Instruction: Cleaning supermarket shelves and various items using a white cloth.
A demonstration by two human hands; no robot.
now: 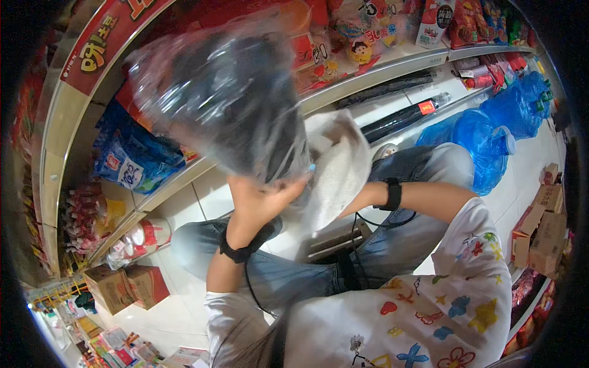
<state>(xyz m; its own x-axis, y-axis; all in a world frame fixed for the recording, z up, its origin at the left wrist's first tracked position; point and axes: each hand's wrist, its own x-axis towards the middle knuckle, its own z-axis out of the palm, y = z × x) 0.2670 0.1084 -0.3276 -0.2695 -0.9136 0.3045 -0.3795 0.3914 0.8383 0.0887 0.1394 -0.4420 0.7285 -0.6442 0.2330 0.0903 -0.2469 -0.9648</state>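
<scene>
My left hand (264, 200) grips the lower end of a clear plastic bag (230, 96) with something dark packed inside. The bag is raised in front of the shelf and blurred by motion. A white cloth (343, 161) hangs over my right hand (354, 202), just right of the bag. Most of that hand is hidden behind the cloth, which it seems to hold up; its fingers cannot be made out clearly. Black bands with cables circle both wrists.
Shop shelves (382, 76) with snack packs curve ahead and left. A blue bag (138, 156) lies on the lower left shelf. Long black wrapped packs (395, 119) lie under the front shelf. Blue water jugs (478, 142) stand right. Cardboard boxes (545, 230) sit at both sides.
</scene>
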